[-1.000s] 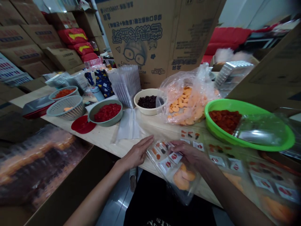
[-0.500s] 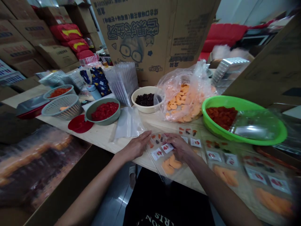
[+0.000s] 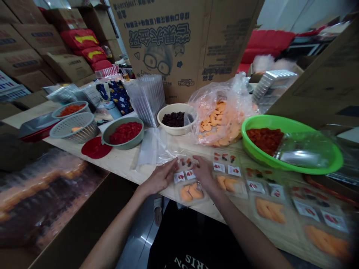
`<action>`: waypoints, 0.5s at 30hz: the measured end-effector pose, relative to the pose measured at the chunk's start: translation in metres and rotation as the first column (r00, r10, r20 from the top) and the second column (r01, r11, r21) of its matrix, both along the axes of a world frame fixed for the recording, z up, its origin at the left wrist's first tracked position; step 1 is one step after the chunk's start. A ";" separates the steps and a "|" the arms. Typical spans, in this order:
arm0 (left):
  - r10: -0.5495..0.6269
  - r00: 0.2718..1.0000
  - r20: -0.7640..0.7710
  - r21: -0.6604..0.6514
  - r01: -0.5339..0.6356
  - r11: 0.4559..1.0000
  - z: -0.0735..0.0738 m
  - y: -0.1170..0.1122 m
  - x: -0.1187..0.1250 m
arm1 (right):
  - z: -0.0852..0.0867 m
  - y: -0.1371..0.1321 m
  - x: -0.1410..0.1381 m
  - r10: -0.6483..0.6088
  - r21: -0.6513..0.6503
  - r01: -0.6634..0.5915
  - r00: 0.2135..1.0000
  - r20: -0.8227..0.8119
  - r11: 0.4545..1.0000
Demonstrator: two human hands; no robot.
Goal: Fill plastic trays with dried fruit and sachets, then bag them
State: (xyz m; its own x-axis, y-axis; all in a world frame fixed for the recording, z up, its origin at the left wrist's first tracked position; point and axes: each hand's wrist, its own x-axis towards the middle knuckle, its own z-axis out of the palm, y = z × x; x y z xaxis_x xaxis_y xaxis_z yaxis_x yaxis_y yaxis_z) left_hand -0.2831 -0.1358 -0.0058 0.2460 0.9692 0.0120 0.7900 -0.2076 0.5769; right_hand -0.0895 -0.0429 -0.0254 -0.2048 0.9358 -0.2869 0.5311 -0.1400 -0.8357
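Observation:
A clear plastic tray [image 3: 191,191] lies at the table's front edge. Inside are orange curved pieces at the near end, two small printed sachets [image 3: 180,177] in the middle, and small red and dark pieces [image 3: 186,161] at the far end. My left hand [image 3: 160,176] grips the tray's left edge, index finger stretched along it. On the opposite edge, my right hand [image 3: 203,172] has its fingers closed at the rim; its fingertips are partly hidden. Similar filled trays [image 3: 230,184] lie in a row to the right.
Behind the trays stand a green basin [image 3: 291,169] of red-orange pieces, a plastic bag [image 3: 217,123] of orange pieces, a cream bowl [image 3: 176,130] of dark pieces and a grey-green bowl [image 3: 123,144] of red pieces. Clear bags [image 3: 151,147] lie left. A big carton [image 3: 185,48] rises behind.
Both hands have moved the tray a little to the left. It was tilted and now rests flatter, squared beside the tray on its right.

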 end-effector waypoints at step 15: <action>0.125 0.956 -0.264 -0.027 -0.137 0.990 -0.008 -0.024 0.045 | 0.033 0.014 -0.026 0.414 0.229 -0.824 0.475 0.777 0.518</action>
State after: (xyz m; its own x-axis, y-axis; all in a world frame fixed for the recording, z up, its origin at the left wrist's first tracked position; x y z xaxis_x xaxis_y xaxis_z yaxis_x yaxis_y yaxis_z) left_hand -0.2381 -0.1596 -0.0141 0.1051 0.9912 -0.0799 0.9330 -0.0705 0.3530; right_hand -0.1153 -0.0286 0.0079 -0.7806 0.6147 -0.1133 0.6248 0.7730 -0.1103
